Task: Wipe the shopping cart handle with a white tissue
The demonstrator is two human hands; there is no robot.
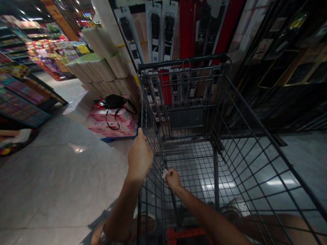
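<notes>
A dark wire shopping cart (191,153) fills the middle and right of the view. My left hand (140,154) is closed at the outside of its left wall, with the fingers at the wire and the thumb pointing up. Inside the basket, my right hand (173,179) pinches a crumpled white cloth or tissue (165,175) against or close to the inner face of that same left wall. A grey plastic panel (186,118) sits on the cart's far end, below the handle bar (184,62).
Packaged goods hang on a rack (155,34) behind the cart. Left of it, a black bag (112,101) lies on pink packages (112,122) beside stacked paper packs (97,68). Store shelves (25,98) stand farther left. Bent legs show at the bottom.
</notes>
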